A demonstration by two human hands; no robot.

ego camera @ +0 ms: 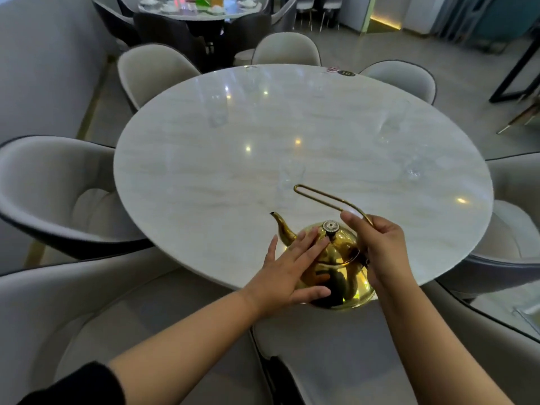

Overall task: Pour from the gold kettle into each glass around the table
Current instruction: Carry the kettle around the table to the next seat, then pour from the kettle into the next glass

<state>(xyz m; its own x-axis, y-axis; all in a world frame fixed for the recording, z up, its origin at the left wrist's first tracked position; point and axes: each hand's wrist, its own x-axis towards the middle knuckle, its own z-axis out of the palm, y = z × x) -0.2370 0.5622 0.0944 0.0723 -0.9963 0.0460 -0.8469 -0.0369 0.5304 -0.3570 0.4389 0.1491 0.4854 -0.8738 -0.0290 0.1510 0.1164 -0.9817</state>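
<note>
The gold kettle [339, 270] stands at the near edge of the round marble table [204, 176], its spout pointing left and away. My left hand [289, 267] lies flat on its lid and left side, fingers spread. My right hand [377, 244] is closed around the base of the long wire handle [321, 195], which leans away over the table. Clear glasses are faint on the tabletop: one just beyond the handle [287, 175], one at the right [413, 168], another further right back [391, 124], one at the left back [217, 116].
Grey padded chairs ring the table: one at the left [58, 194], one in front of me [175, 317], others at the back and right. A small black number tag [346, 73] sits at the far edge. Another laid table [198, 7] stands behind.
</note>
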